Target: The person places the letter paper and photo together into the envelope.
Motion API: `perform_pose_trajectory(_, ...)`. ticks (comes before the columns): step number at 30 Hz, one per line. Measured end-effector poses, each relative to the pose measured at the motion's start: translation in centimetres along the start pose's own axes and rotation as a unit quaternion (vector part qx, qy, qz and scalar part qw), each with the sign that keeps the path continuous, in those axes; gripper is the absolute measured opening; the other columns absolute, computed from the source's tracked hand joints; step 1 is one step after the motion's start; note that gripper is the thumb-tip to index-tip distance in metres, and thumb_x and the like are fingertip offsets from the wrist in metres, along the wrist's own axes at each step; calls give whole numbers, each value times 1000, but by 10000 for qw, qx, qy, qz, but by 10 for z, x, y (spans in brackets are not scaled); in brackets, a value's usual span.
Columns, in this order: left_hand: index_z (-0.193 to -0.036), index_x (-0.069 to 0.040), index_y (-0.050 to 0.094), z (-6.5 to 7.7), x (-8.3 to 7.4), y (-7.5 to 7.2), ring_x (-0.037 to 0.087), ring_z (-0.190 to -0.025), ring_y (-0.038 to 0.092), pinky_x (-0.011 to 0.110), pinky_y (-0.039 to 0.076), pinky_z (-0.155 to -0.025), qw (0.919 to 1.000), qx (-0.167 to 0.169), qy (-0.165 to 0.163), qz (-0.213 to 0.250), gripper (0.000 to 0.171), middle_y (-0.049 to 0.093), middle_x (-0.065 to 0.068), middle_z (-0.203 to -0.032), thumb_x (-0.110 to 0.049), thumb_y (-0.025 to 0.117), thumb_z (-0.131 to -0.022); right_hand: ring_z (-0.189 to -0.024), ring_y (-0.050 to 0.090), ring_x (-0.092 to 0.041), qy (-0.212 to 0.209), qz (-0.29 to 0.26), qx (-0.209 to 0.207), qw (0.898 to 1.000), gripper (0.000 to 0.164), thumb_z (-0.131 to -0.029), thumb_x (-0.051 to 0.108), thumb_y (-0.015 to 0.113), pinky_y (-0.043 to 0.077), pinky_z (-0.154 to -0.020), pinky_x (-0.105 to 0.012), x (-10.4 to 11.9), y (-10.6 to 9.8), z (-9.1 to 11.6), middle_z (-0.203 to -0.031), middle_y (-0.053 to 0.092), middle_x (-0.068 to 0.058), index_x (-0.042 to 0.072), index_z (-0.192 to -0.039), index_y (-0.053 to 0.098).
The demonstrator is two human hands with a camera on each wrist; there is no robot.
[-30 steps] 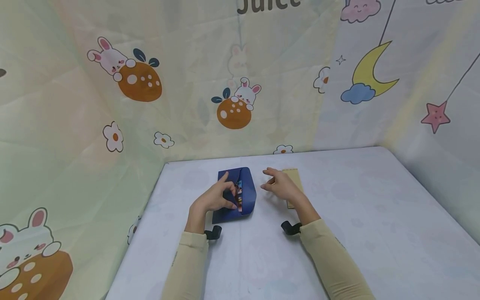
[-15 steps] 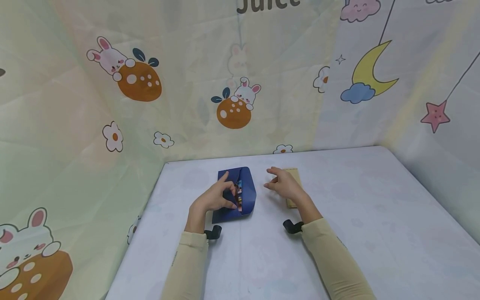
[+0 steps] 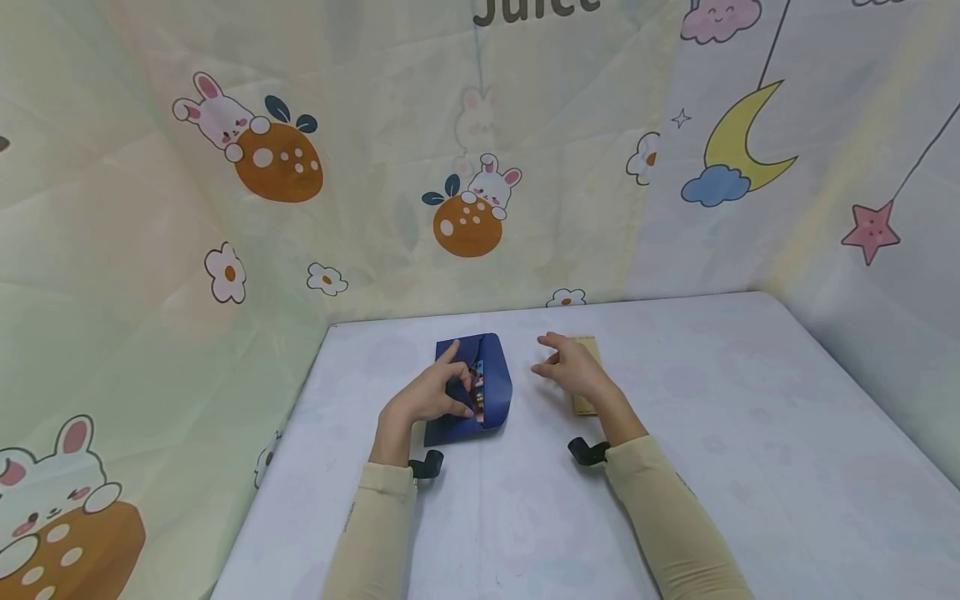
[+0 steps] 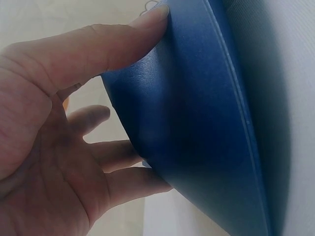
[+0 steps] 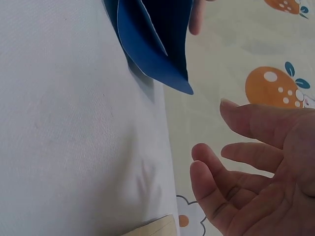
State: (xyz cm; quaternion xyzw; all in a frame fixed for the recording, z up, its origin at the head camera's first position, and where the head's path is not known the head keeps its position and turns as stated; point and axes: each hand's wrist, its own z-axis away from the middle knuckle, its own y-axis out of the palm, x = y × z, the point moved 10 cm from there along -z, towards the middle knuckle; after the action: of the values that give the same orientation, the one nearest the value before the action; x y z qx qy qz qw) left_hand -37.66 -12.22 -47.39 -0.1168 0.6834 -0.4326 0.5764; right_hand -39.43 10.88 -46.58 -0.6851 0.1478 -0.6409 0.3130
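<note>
A dark blue paper envelope [image 3: 498, 387] lies on the table a little left of its middle, partly open. Inside its opening shows a colourful printed piece [image 3: 477, 390], mostly hidden. My left hand [image 3: 422, 397] pinches the envelope's edge; in the left wrist view the thumb lies on the near face of the blue paper [image 4: 197, 113] and fingers reach behind it. Apart from the envelope, my right hand [image 3: 576, 371] hovers with loosely bent fingers and nothing between them. Beneath and beside that hand is a flat tan rectangular piece [image 3: 585, 406], partly covered by it.
A white cloth covers the table [image 3: 495, 517]. Behind and at the sides hangs a printed fabric backdrop [image 3: 390, 192] with rabbits, flowers and a moon. Black wrist mounts [image 3: 429, 464] jut from both wrists just above the table.
My right hand has drifted slightly right, away from the envelope and further over the tan piece. The left hand and envelope look unmoved.
</note>
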Motion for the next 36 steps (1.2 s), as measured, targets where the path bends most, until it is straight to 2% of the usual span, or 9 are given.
perform_pose_trajectory(16,-88,-24,62,0,1,0,45,-159,18,66,29,-121,10000,6,-60,-26,38,8,13,-176,-14,96,-73,-117,65,-32,87,-49,-1,9999,64,-98,21,73,57,-91,-42,-4,-2,-1,-169,31,-20,4,-154,46)
perform_pose_trajectory(26,-88,-25,62,-2,3,1,45,-159,19,65,29,-121,10000,-31,-11,-55,41,10,12,-176,-14,97,-70,-114,65,-30,89,28,5,10000,65,-98,22,73,56,-85,-37,-6,-2,-3,-169,30,-19,5,-154,46)
perform_pose_trajectory(36,-88,-24,62,-2,3,1,45,-159,17,65,28,-122,10000,-7,-30,-47,40,11,12,-176,-13,96,-70,-116,64,-31,93,2,17,10000,64,-99,22,72,56,-87,-39,-5,-5,0,-170,29,-19,4,-155,45)
